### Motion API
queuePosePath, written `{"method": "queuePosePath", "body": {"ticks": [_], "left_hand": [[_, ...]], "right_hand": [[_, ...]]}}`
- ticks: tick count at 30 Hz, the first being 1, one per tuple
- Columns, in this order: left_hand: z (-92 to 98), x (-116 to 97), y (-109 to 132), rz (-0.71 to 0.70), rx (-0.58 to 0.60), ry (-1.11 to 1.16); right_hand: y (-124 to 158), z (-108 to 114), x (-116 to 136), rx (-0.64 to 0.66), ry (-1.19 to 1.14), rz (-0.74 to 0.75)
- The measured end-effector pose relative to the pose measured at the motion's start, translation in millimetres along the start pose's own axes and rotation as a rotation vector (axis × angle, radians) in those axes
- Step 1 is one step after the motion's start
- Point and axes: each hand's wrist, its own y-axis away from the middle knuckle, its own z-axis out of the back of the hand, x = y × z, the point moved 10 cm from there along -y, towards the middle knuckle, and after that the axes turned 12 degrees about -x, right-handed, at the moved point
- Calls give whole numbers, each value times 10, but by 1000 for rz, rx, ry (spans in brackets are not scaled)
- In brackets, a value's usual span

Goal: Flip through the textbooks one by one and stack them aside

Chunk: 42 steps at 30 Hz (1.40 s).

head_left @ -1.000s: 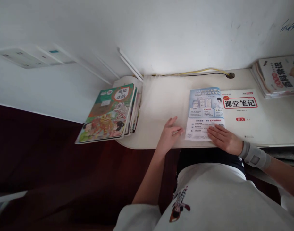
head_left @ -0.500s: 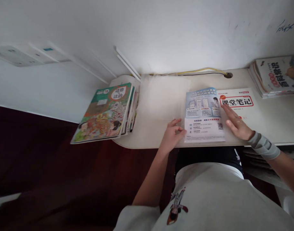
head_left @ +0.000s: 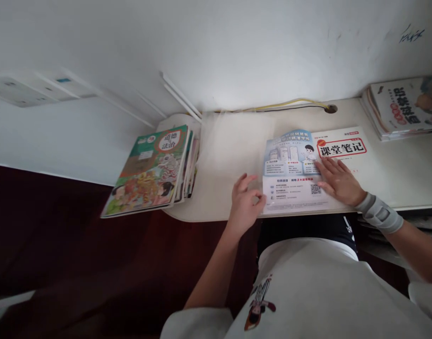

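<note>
A workbook [head_left: 359, 176] with a red-framed title lies face up at the table's front edge. Over its left side spreads a blue-and-white printed leaf [head_left: 289, 183] with a QR code. My right hand [head_left: 339, 181], wearing a grey wrist brace, rests flat with fingers spread across the seam between leaf and cover. Beside the leaf's lower left edge is my left hand [head_left: 246, 202], its fingers loosely curled and apart, the thumb close to the edge. A clear plastic sheet [head_left: 233, 146] extends leftward on the table; how it meets the leaf is hard to make out.
A stack of textbooks [head_left: 145, 174] overhangs the table's left end. Another book pile [head_left: 406, 108] sits at the back right. Yellow and black cables [head_left: 289, 103] run along the wall to a round hole [head_left: 330, 108]. Dark floor [head_left: 113, 268] lies below the table [head_left: 191, 214].
My right hand has come down flat, moving left onto the printed leaf's edge. My left hand has lifted its fingers slightly beside the leaf. The view has shifted a little.
</note>
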Motion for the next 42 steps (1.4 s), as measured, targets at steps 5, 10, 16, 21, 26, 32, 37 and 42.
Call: {"method": "queuePosePath", "body": {"ticks": [5, 10, 16, 21, 26, 32, 37, 42], "left_hand": [[-37, 22, 88, -1, 107, 8], [-75, 279, 185, 183, 109, 110], [-127, 460, 280, 295, 55, 177], [-230, 364, -20, 229, 138, 108], [-219, 326, -467, 161, 111, -32], [-427, 478, -868, 411, 125, 251], [-690, 611, -1038, 616, 160, 480], [-771, 679, -1068, 657, 163, 500]], "right_hand": [[-291, -59, -50, 38, 12, -41], [-544, -249, -10, 27, 24, -36], [-510, -324, 50, 15, 37, -7], [-517, -307, 23, 34, 9, -15], [-504, -282, 16, 39, -19, -37], [-724, -341, -99, 37, -123, -33], [-927, -348, -222, -46, -132, -76], [-910, -309, -178, -70, -108, -66]]}}
